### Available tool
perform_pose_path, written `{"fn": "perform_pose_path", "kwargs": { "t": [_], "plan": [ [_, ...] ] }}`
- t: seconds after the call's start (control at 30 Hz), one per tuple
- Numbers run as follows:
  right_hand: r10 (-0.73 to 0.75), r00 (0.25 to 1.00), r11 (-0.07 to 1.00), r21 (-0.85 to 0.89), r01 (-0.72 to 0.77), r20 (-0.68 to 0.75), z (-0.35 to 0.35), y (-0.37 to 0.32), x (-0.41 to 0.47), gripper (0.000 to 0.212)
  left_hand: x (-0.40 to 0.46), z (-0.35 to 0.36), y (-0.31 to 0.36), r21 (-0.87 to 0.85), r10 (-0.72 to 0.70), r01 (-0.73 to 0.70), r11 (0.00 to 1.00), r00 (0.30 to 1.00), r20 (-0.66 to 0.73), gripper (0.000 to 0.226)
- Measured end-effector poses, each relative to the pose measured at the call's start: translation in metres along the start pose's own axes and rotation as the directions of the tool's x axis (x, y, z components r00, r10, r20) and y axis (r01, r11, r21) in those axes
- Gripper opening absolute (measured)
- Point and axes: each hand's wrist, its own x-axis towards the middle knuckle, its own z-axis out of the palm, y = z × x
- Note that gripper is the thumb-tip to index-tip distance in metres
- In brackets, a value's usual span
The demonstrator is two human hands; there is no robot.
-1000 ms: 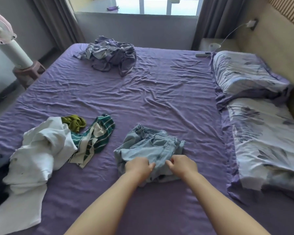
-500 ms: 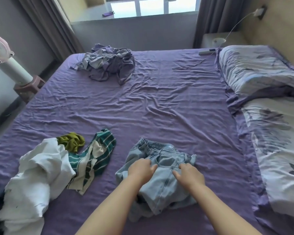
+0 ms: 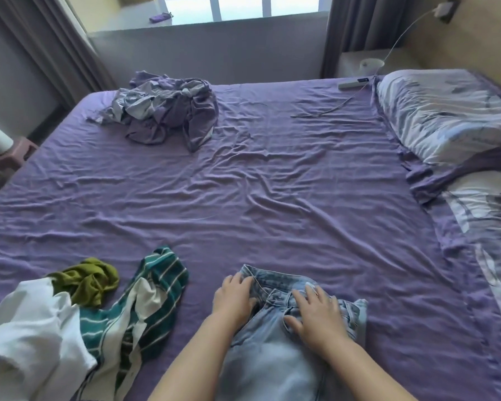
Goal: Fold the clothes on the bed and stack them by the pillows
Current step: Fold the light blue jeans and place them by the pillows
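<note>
One pair of jeans [image 3: 275, 351] under two flat hands, left hand [image 3: 234, 296] and right hand [image 3: 315, 316] with grip wide, two pillows [image 3: 446, 117], four loose garments on bed [image 3: 272, 198]

The bed [image 3: 272, 183] is covered in a plain purple sheet. Light blue denim jeans [image 3: 275, 342] are seen at its near edge. A green-and-white striped garment [image 3: 156, 296], an olive-green one [image 3: 90, 279] and a white one [image 3: 26, 337] are found at the near left corner. Purple-and-grey clothes [image 3: 168, 108] are heaped at the far edge. The pillows [image 3: 446, 117] are patterned white with grey-purple leaves.
</note>
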Motion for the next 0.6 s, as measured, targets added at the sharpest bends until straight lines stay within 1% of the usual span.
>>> {"fn": "perform_pose_path", "kwargs": {
  "t": [0.07,0.13,0.23,0.3,0.37,0.47,0.53,0.6],
  "plan": [
    [0.011,1.0,0.999,-0.034,-0.01,0.028,0.012,0.005,0.007,0.071,0.012,0.011,-0.009,-0.05,-0.078,0.079,0.996,0.997,0.023,0.061],
    [0.009,1.0,0.998,-0.063,-0.008,0.007,0.023,0.011,0.008,0.073,0.02,0.021,-0.015,-0.09,-0.15,0.153,0.984,0.988,0.044,0.068],
    [-0.002,0.992,0.999,-0.043,-0.004,-0.128,0.03,0.018,0.003,0.073,0.024,0.033,-0.023,-0.189,-0.252,0.267,0.945,0.962,0.1,0.076],
    [-0.007,0.98,1.0,0.023,0.012,-0.198,0.028,0.02,-0.002,0.07,0.02,0.037,-0.026,-0.29,-0.283,0.312,0.905,0.949,0.137,0.073],
    [-0.002,0.98,0.995,0.1,0.023,-0.199,0.023,0.019,-0.008,0.066,0.011,0.036,-0.027,-0.424,-0.259,0.288,0.859,0.958,0.127,0.058],
    [0.011,0.985,0.985,0.173,0.02,-0.173,0.012,0.015,-0.019,0.059,-0.007,0.031,-0.02,-0.624,-0.22,0.229,0.747,0.971,0.093,0.043],
    [0.045,0.988,0.963,0.27,-0.004,-0.148,0.001,0.013,-0.033,0.058,-0.024,0.021,-0.014,-0.693,-0.219,0.197,0.694,0.974,0.058,0.032],
    [0.057,0.993,0.931,0.364,-0.016,-0.104,-0.009,0.014,-0.05,0.051,-0.043,0.01,-0.01,-0.706,-0.2,0.149,0.692,0.98,0.012,0.022]
  ]
}}
